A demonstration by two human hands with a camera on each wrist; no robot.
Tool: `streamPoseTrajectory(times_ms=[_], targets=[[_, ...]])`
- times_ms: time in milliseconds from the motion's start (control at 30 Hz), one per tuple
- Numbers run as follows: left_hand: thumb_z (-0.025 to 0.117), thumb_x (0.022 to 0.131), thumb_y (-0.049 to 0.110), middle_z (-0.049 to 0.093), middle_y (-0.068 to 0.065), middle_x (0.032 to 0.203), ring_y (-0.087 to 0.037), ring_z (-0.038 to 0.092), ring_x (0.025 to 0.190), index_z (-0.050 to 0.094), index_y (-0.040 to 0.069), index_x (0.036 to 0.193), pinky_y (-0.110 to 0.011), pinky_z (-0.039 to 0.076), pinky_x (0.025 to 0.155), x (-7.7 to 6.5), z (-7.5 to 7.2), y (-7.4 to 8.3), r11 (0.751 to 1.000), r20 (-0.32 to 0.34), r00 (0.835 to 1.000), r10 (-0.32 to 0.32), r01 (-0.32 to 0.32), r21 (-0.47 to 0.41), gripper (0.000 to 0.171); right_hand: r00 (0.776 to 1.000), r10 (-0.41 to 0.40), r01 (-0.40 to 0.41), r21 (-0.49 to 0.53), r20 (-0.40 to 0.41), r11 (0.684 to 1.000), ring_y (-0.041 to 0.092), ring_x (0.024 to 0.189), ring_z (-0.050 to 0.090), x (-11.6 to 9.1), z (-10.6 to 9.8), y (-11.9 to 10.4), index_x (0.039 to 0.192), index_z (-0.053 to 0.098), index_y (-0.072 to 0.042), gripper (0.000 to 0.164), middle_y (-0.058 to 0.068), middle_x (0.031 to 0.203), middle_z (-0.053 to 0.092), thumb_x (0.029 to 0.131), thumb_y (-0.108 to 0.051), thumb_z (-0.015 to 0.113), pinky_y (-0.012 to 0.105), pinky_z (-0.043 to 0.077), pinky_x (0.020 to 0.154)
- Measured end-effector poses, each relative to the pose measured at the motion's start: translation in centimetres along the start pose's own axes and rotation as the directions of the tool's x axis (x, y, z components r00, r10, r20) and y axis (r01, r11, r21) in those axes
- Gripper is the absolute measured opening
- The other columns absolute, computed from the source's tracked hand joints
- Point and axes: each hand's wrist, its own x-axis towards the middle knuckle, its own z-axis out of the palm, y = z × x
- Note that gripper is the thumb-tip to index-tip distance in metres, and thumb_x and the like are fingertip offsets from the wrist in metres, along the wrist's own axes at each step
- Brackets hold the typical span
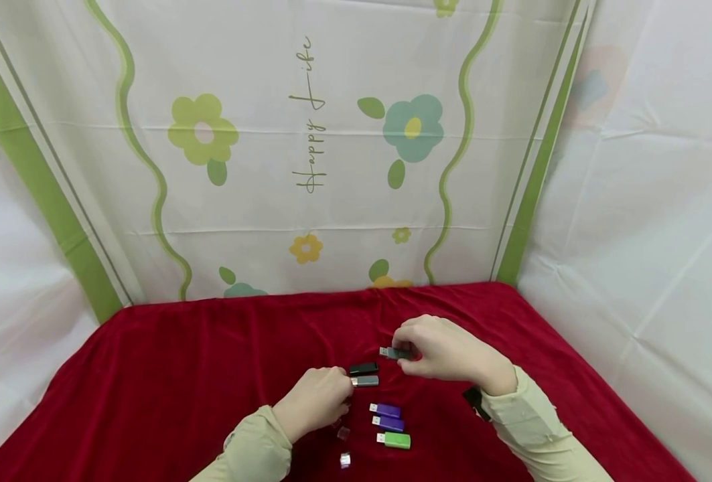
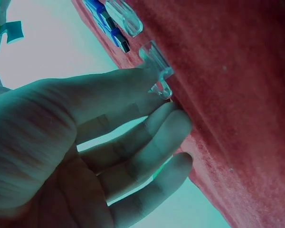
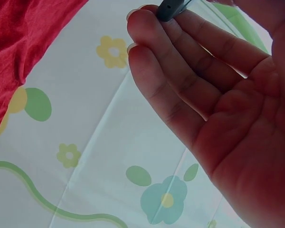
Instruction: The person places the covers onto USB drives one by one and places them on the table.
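Note:
My right hand point(image 1: 437, 348) pinches a grey USB stick point(image 1: 396, 353) between thumb and fingers above the red cloth, its metal plug pointing left. In the right wrist view only the dark end of that stick point(image 3: 168, 8) shows at the fingertips. A small clear plastic cap point(image 2: 162, 90) is pinched at the fingertips of my left hand point(image 1: 316, 400). Just right of this hand lie a black USB stick point(image 1: 364, 367) and another grey USB stick point(image 1: 364, 381). Nearer to me are two purple USB sticks point(image 1: 386, 410) and a green one point(image 1: 394, 440), plugs facing left.
Loose clear caps point(image 1: 345, 460) lie on the cloth near the left hand; two more caps point(image 2: 123, 18) show in the left wrist view. Red cloth point(image 1: 211, 375) covers the table. White flowered curtains point(image 1: 259, 167) hang behind and at both sides.

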Motion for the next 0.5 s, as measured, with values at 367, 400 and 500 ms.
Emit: streamPoseTrajectory(times_ms=[367, 400, 500], targets=[[0.079, 0.073, 0.009, 0.053, 0.004, 0.067, -0.008, 0.049, 0.053, 0.055, 0.02, 0.062, -0.024, 0.043, 0.048, 0.01, -0.14, -0.02, 0.997, -0.007, 0.998, 0.069, -0.068, 0.024, 0.028, 1.0, -0.014, 0.014, -0.021, -0.005, 1.0, 0.003, 0.064, 0.045, 0.2, 0.54, 0.09, 0.077, 0.065, -0.018, 0.01, -0.015, 0.071, 0.049, 0.077, -0.011, 0.072, 0.022, 0.042, 0.058], [0.079, 0.074, 0.01, 0.053, 0.004, 0.068, -0.008, 0.049, 0.054, 0.056, 0.02, 0.063, -0.024, 0.044, 0.048, 0.0, -0.17, -0.01, 0.997, -0.004, 0.998, 0.07, -0.07, 0.029, 0.027, 1.0, -0.014, 0.013, -0.023, -0.004, 1.0, 0.003, 0.064, 0.045, 0.22, 0.55, 0.07, 0.077, 0.065, -0.018, 0.01, -0.015, 0.071, 0.049, 0.077, -0.011, 0.072, 0.022, 0.042, 0.058], [0.079, 0.074, 0.01, 0.054, 0.003, 0.07, -0.008, 0.051, 0.056, 0.059, 0.018, 0.067, -0.024, 0.045, 0.05, -0.03, -0.22, 0.0, 0.997, 0.008, 0.997, 0.073, -0.073, 0.031, 0.023, 1.0, -0.013, 0.013, -0.021, 0.001, 1.0, 0.003, 0.064, 0.044, 0.27, 0.55, -0.03, 0.077, 0.065, -0.018, 0.01, -0.014, 0.071, 0.049, 0.077, -0.01, 0.071, 0.022, 0.041, 0.058]])
